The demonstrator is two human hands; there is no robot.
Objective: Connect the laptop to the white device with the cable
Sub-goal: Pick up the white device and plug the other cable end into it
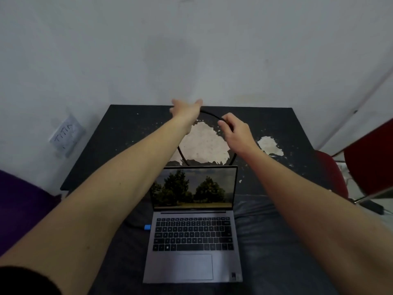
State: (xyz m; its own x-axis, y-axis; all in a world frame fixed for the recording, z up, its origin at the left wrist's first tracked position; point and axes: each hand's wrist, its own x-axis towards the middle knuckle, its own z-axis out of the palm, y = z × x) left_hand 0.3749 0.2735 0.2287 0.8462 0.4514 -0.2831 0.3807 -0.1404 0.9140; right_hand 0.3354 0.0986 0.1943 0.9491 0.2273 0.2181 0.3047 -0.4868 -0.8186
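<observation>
Cable (209, 114) pinched by right hand (235, 133), table (265, 118) far edge

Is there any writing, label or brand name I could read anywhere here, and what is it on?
Wall plate: dark handwritten strokes, too blurred to read.
Laptop keyboard: key legends too small to read.
Sticker on the laptop's palm rest: too small to read.
Blue plug at the laptop's left side: no text visible.
Nothing here can be read.

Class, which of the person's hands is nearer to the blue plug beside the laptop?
Left. Both hands are beyond the screen; the left hand is on the blue plug's side, the right hand farther right.
</observation>
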